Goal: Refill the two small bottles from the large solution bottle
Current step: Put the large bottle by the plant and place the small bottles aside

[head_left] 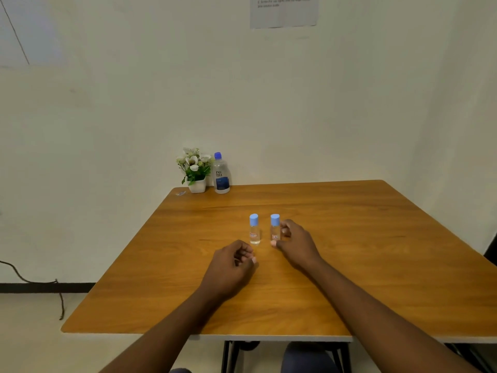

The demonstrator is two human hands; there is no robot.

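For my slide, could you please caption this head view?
Right hand grips one capped small bottle beside its twin; large solution bottle stands behind.

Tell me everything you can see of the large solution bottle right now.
The large solution bottle stands upright at the table's far left corner, near the wall, just right of a potted flower. Clear plastic by its look, blue cap on, white label reading "renu" above a dark blue panel. Neither hand touches it. Its fill level is unclear.
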